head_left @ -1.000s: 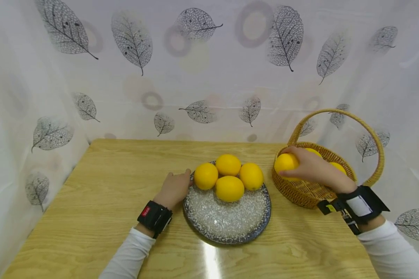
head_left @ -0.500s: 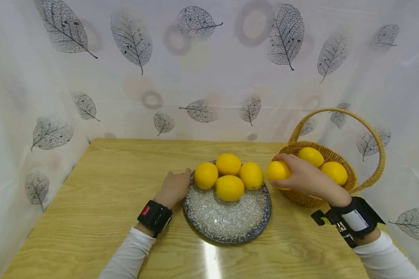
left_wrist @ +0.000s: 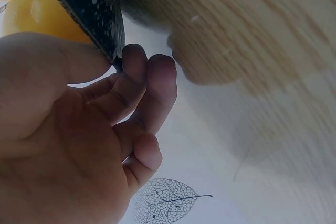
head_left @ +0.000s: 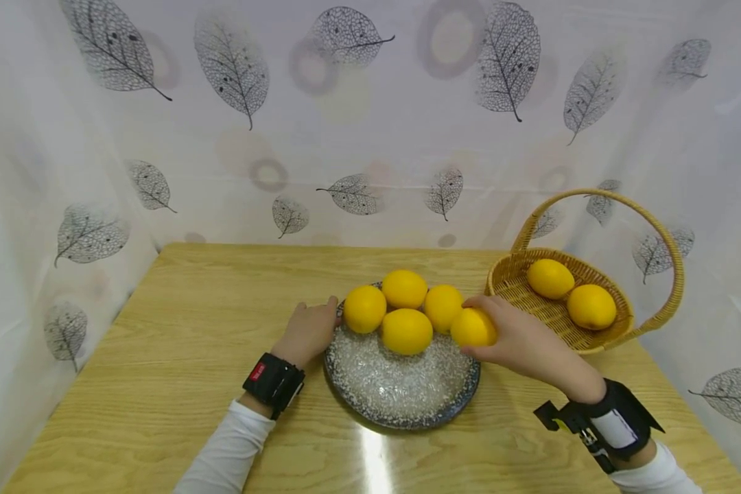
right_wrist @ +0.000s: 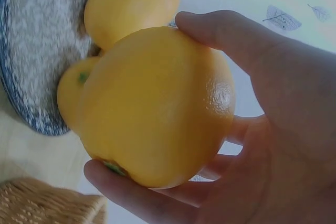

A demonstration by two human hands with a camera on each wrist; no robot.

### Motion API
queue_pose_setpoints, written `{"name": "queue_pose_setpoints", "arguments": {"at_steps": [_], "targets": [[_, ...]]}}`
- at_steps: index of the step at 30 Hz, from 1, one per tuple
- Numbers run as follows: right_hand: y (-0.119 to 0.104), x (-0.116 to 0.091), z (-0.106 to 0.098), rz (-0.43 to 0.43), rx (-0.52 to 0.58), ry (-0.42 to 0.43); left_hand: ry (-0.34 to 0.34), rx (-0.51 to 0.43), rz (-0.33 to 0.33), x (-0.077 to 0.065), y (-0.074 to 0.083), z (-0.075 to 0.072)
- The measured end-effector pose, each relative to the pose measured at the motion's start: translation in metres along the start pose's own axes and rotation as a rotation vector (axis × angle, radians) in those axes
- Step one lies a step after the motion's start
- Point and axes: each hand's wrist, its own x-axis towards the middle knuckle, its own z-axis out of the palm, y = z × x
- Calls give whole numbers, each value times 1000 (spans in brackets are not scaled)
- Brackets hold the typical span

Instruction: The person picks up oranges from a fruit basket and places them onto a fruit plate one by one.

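My right hand [head_left: 521, 339] grips a yellow orange [head_left: 473, 327] between thumb and fingers over the plate's right rim. A green stem mark shows at one end of the held orange [right_wrist: 157, 108] in the right wrist view. The round speckled grey plate [head_left: 401, 391] has a dark blue rim. Grouped on its far half are several more oranges [head_left: 406, 331], one just beside the held one. My left hand [head_left: 309, 333] pinches the plate's left rim [left_wrist: 100, 19], thumb on the upper side and fingertips underneath in the left wrist view.
A wicker basket [head_left: 531, 302] with a tall arched handle stands on the right of the wooden table [head_left: 191, 343], holding two oranges [head_left: 571, 291]. Behind the table hangs a pale leaf-printed curtain [head_left: 370, 137], which also runs along both sides.
My right hand has carried the orange left, from over the basket to the plate's right edge, uncovering the two oranges in the basket. My left hand has stayed at the plate's rim.
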Motion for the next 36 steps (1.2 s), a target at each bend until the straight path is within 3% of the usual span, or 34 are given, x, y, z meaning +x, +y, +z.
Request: {"name": "queue_pose_setpoints", "arguments": {"at_steps": [23, 36], "targets": [[-11, -6, 38, 36, 31, -26, 3, 2, 9, 3, -2, 3], [-12, -3, 58, -7, 16, -58, 13, 11, 10, 3, -2, 3]]}}
